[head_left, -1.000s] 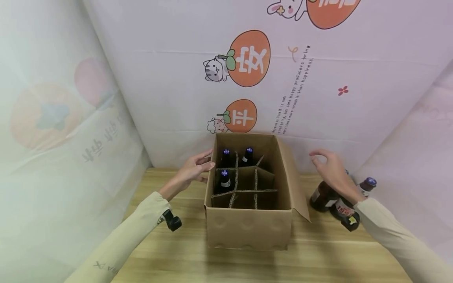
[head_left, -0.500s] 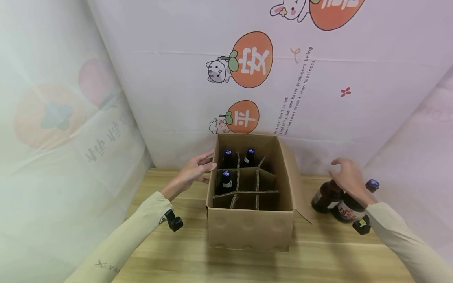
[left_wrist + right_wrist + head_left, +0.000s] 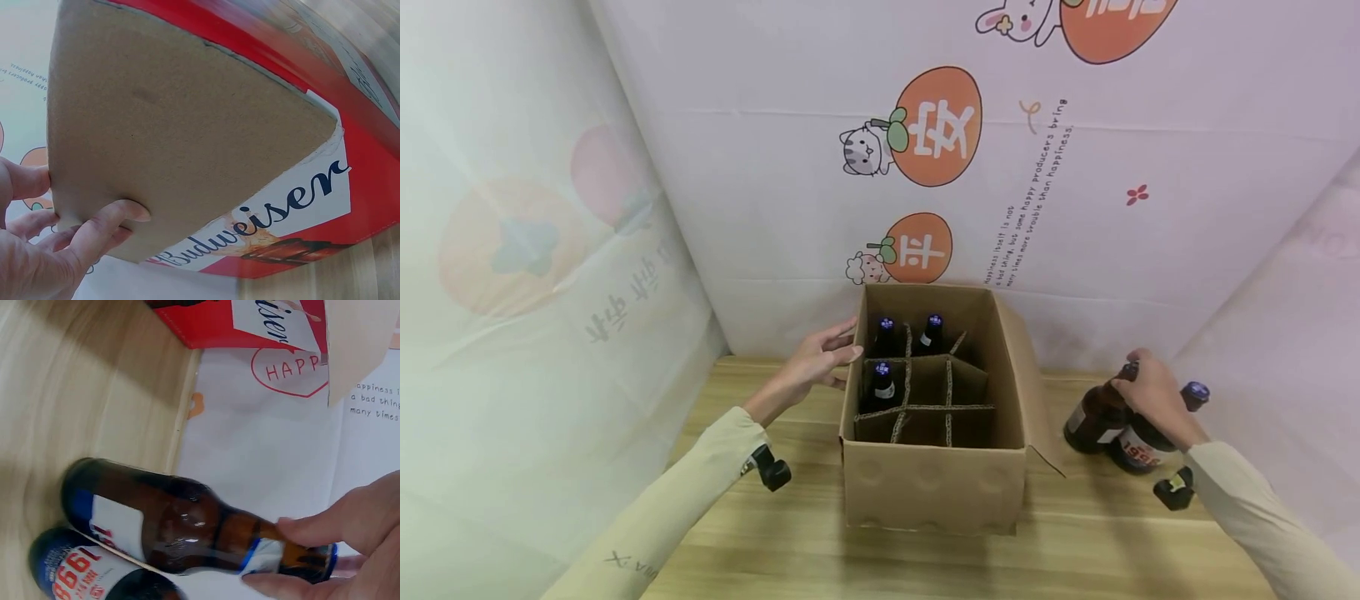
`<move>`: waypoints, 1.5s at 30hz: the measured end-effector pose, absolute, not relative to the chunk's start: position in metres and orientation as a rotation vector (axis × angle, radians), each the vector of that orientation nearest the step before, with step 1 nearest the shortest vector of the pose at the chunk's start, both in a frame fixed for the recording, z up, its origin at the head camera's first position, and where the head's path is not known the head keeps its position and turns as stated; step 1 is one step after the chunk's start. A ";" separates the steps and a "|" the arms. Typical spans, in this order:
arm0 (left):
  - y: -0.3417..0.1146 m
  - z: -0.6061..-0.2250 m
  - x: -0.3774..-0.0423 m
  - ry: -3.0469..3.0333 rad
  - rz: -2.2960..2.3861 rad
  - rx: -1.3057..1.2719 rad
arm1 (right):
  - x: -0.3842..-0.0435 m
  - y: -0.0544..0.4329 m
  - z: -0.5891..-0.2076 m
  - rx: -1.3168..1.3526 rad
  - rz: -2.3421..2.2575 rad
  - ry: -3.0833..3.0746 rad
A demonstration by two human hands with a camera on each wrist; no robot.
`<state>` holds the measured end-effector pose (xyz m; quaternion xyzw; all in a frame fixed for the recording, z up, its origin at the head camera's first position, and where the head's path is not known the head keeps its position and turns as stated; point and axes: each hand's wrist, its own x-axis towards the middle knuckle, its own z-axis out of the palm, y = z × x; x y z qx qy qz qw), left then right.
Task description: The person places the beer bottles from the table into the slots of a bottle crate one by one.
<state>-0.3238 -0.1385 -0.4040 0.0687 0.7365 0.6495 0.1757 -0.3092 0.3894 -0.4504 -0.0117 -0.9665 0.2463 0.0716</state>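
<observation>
My right hand [image 3: 1156,396] grips a brown glass beer bottle [image 3: 181,525] by its neck, thumb and fingers on opposite sides just below the cap. The bottle stands to the right of the cardboard box [image 3: 932,487]. Close beside it is a second beer bottle [image 3: 90,572] with a red 1998 label. On the box's left side, my left hand [image 3: 808,364] touches the folded-down flap [image 3: 162,119], its fingertips at the flap's surface and edge. Three beer bottles stand inside the box, one of them in the middle left cell [image 3: 882,387].
Cardboard dividers [image 3: 925,407] split the box into cells. A right flap [image 3: 1036,392] slants outward towards the bottles. Behind the wooden table [image 3: 760,533] hangs a printed white cloth [image 3: 775,208], and cloth walls stand at both sides.
My right hand has moved right and down to the bottles and has taken hold of one bottle's neck. The left hand stays at the box; the view has shifted slightly.
</observation>
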 end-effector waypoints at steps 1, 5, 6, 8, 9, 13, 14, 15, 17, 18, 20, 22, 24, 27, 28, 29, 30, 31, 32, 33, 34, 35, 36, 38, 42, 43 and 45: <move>-0.138 -0.404 -0.324 2.084 1.841 0.196 | -0.309 0.389 -0.452 -0.047 0.758 -2.879; -0.137 -0.404 -0.324 2.082 1.847 0.198 | -0.310 0.385 -0.462 -0.149 0.860 -2.750; -0.137 -0.404 -0.324 2.084 1.848 0.199 | -0.311 0.383 -0.465 -0.184 0.913 -2.717; -0.137 -0.404 -0.324 2.086 1.849 0.196 | -0.314 0.378 -0.472 -0.263 1.052 -2.643; -0.137 -0.404 -0.324 2.086 1.849 0.195 | -0.316 0.376 -0.475 -0.304 1.116 -2.602; -0.138 -0.405 -0.323 2.087 1.847 0.188 | -0.322 0.371 -0.491 -0.398 1.311 -2.459; -0.138 -0.405 -0.323 2.089 1.844 0.188 | -0.324 0.371 -0.495 -0.404 1.323 -2.442; -0.138 -0.405 -0.323 2.093 1.842 0.187 | -0.325 0.372 -0.498 -0.401 1.327 -2.432; -0.138 -0.405 -0.322 2.097 1.836 0.188 | -0.325 0.373 -0.504 -0.377 1.337 -2.426; -0.139 -0.404 -0.322 2.098 1.833 0.191 | -0.325 0.374 -0.506 -0.365 1.357 -2.427; -0.139 -0.404 -0.323 2.101 1.830 0.197 | -0.326 0.377 -0.508 -0.374 1.391 -2.437; -0.139 -0.404 -0.324 2.093 1.831 0.206 | -0.325 0.380 -0.508 -0.357 1.469 -2.404; -0.138 -0.405 -0.325 2.084 1.832 0.213 | -0.325 0.383 -0.507 -0.330 1.549 -2.371; -0.137 -0.404 -0.325 2.072 1.840 0.204 | -0.324 0.385 -0.506 -0.245 1.633 -2.309; -0.137 -0.404 -0.325 2.072 1.841 0.200 | -0.325 0.386 -0.506 -0.218 1.644 -2.310; -0.138 -0.404 -0.325 2.073 1.842 0.195 | -0.326 0.387 -0.507 -0.195 1.652 -2.316; -0.138 -0.404 -0.325 2.074 1.843 0.190 | -0.327 0.387 -0.507 -0.174 1.667 -2.320; -0.138 -0.404 -0.325 2.076 1.844 0.187 | -0.328 0.388 -0.506 -0.164 1.694 -2.318; -0.139 -0.404 -0.325 2.079 1.843 0.188 | -0.329 0.388 -0.506 -0.156 1.725 -2.318; -0.139 -0.404 -0.325 2.080 1.843 0.191 | -0.331 0.389 -0.505 -0.164 1.739 -2.327; -0.139 -0.404 -0.325 2.079 1.844 0.195 | -0.331 0.388 -0.504 -0.175 1.760 -2.334; -0.139 -0.405 -0.326 2.076 1.845 0.196 | -0.332 0.388 -0.503 -0.193 1.773 -2.351; -0.139 -0.405 -0.326 2.076 1.845 0.201 | -0.332 0.386 -0.502 -0.211 1.781 -2.369; -0.139 -0.405 -0.326 2.075 1.848 0.207 | -0.331 0.382 -0.499 -0.230 1.776 -2.421; -0.139 -0.405 -0.324 2.077 1.859 0.193 | -0.331 0.373 -0.495 -0.243 1.742 -2.499; -0.139 -0.405 -0.324 2.075 1.861 0.187 | -0.331 0.372 -0.493 -0.243 1.734 -2.512; -0.139 -0.405 -0.324 2.076 1.862 0.181 | -0.332 0.370 -0.489 -0.251 1.709 -2.541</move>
